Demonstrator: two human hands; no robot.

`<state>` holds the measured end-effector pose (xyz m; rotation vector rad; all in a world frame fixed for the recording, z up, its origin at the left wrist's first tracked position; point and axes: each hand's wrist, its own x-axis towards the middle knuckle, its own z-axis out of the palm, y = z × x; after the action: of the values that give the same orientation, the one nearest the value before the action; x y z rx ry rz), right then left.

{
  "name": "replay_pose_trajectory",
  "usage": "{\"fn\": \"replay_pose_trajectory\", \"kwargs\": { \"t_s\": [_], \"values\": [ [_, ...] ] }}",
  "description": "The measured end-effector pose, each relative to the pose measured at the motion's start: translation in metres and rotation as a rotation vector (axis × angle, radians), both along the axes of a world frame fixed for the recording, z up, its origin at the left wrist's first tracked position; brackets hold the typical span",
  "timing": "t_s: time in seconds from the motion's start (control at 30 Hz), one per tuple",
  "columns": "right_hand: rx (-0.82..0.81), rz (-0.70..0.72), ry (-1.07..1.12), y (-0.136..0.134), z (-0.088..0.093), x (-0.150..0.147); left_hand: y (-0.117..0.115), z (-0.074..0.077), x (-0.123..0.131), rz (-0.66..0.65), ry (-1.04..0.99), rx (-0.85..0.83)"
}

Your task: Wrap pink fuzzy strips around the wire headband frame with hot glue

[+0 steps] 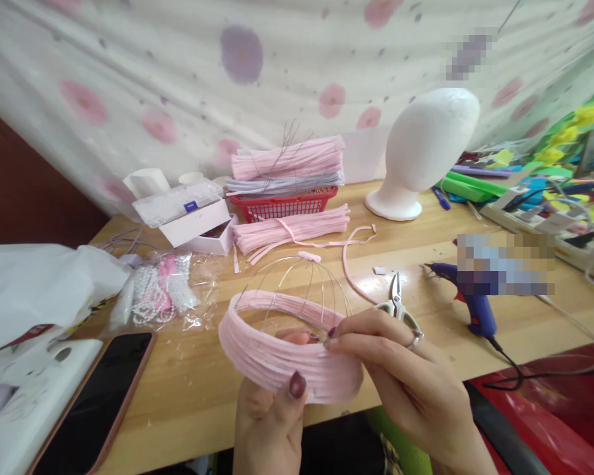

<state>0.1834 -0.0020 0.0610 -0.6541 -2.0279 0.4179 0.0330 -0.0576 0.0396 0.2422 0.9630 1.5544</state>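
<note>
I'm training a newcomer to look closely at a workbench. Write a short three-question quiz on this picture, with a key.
1. Multiple choice: what do the left hand and the right hand both touch?
A) the scissors
B) the pink band
C) the glue gun

2. True or false: the phone lies to the left of both hands.

3. Fill in the missing word: the upper pink bundle is stacked above a red ____.

Key: 1. B; 2. True; 3. basket.
</note>
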Motion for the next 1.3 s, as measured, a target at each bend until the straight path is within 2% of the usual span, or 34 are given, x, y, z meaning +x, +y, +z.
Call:
{"fn": "replay_pose_trajectory", "kwargs": {
  "t_s": [0.17, 0.43, 0.57, 0.7, 0.83, 0.97, 1.3],
  "values": [
    [0.014, -0.008, -0.002, -0.002, 0.002, -0.003, 0.003, 0.017, 0.006, 0.081, 0.008, -0.008],
    [0.083, -0.055, 0.025, 0.000, -0.001, 0.001, 0.006, 0.009, 0.001, 0.079, -0.064, -0.032],
    [0.085, -0.054, 0.031, 0.000, -0.002, 0.000, 0.006, 0.017, 0.005, 0.125, -0.111, -0.082],
    [0.071, -0.057, -0.056, -0.002, 0.001, 0.001, 0.009, 0.023, 0.009, 0.139, -0.115, -0.089],
    [0.051, -0.060, -0.120, -0.003, 0.002, 0.006, 0.007, 0.017, 0.008, 0.083, -0.078, -0.072],
    [0.057, -0.064, -0.149, -0.002, 0.001, 0.009, 0.005, 0.008, 0.008, -0.020, -0.049, 0.026],
    [0.095, -0.019, -0.174, 0.001, 0.001, 0.007, 0.009, 0.011, 0.008, -0.006, -0.113, 0.057]
  ]
}}
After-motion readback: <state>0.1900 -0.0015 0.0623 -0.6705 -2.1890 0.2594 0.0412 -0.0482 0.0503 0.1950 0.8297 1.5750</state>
